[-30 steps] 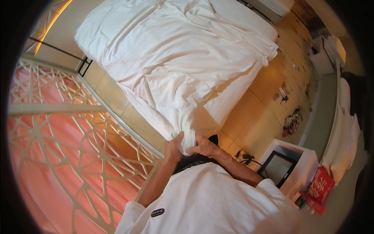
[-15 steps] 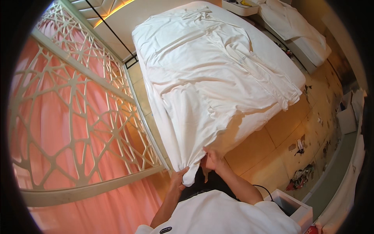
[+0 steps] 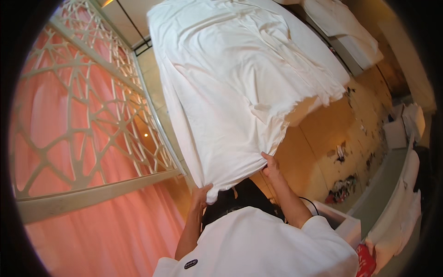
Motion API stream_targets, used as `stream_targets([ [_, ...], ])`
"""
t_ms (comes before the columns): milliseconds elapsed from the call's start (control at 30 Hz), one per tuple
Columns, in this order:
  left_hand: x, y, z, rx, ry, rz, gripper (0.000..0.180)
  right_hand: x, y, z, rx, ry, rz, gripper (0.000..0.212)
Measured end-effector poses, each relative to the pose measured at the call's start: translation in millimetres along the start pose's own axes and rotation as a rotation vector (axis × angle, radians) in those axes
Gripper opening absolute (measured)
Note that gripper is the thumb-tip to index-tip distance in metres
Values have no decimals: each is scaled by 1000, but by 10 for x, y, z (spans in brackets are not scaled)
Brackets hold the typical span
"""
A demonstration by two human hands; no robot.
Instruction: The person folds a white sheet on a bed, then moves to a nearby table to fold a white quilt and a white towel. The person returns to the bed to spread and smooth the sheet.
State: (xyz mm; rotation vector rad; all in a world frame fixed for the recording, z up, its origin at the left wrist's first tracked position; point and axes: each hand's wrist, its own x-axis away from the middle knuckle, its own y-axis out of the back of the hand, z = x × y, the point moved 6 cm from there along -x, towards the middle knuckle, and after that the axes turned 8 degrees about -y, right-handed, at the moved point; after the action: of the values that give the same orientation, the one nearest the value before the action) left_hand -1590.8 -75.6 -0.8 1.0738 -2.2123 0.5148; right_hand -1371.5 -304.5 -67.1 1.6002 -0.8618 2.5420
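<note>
A wrinkled white bed sheet (image 3: 226, 134) lies over the bed (image 3: 325, 62) and stretches toward me past its near edge. My left hand (image 3: 200, 197) is closed on the sheet's near left corner, where a small bunch of cloth hangs beside the fingers. Farther right, my right hand (image 3: 272, 166) pinches the same near edge, thumb on top. Between both hands the edge is pulled fairly straight, just in front of my body. The cloth hides part of my fingers.
A cream lattice screen (image 3: 83, 184) with pink curtains (image 3: 110, 226) stands on the left. Scraps and litter (image 3: 341, 189) lie on the tiled floor at right. A white open box (image 3: 339, 221) is near my right elbow. Another piece of white-covered furniture (image 3: 344, 27) stands beyond the bed.
My hands have moved apart, the right one up and to the right, spreading the sheet's edge wider. The bunched cloth between them has opened out. The view has shifted slightly.
</note>
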Motion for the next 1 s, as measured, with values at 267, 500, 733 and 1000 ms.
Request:
stream_targets([
  [267, -114, 174, 489, -280, -8, 80, 32, 427, 297, -18, 227, 234, -116, 41],
  [500, -128, 250, 793, -181, -11, -71, 34, 108, 653, -129, 359, 21, -57, 34],
  [733, -90, 426, 1183, 104, -147, -531, 22, 194, 461, -30, 476, -181, 70, 41],
  [1000, 258, -698, 1577, 296, 360, -233, 26, 231, 284, 12, 729, -177, 215, 29],
])
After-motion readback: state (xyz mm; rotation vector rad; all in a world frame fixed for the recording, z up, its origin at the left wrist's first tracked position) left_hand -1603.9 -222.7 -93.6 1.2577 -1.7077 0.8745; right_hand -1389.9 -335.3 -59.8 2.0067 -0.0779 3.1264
